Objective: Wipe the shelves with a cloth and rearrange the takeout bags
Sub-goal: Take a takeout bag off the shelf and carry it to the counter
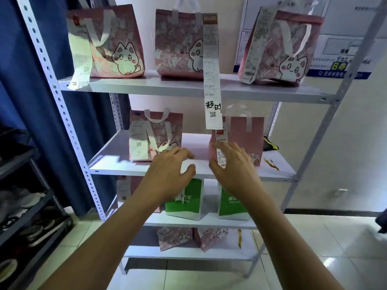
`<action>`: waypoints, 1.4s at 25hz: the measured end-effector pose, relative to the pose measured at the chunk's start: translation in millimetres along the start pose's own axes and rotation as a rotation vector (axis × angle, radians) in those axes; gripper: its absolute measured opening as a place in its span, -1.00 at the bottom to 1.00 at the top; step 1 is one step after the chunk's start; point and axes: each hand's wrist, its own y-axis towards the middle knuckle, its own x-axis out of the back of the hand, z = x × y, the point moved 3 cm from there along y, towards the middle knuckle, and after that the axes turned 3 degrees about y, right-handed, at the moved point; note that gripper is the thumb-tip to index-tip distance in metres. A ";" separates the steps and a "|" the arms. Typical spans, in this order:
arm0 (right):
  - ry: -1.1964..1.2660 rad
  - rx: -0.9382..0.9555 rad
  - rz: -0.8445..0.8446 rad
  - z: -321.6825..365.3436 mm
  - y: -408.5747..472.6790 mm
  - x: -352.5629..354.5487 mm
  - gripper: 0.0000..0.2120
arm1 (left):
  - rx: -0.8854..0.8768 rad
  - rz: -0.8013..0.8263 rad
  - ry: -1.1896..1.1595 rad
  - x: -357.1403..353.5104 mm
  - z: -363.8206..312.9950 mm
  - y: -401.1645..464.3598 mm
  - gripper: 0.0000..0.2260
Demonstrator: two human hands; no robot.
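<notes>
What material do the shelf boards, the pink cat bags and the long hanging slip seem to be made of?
Shelf boards: probably painted metal; smooth white sheets with folded front edges, on perforated angle posts.
Pink cat bags: seemingly paper or non-woven fabric, matte, holding stiff box shapes with flat white strap handles; I cannot tell which.
Long slip: thin printed paper, likely a receipt, hanging straight.

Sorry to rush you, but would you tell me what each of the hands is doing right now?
Left hand: open, fingers spread, holding nothing, at the left pink bag.
Right hand: open, holding nothing, fingers against the right pink bag.
</notes>
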 end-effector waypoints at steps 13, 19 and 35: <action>0.115 0.054 0.011 -41.2 30.4 12.3 -0.57 | 0.071 -0.095 -0.035 -25.3 -24.0 26.2 -0.68; 0.182 0.091 -0.011 -33.4 61.4 10.4 -0.56 | 0.075 -0.137 -0.023 -14.5 -17.8 48.3 -0.73; 0.135 0.158 -0.268 38.9 229.0 19.5 -0.61 | -0.124 -0.280 -0.016 73.4 67.9 203.6 -0.73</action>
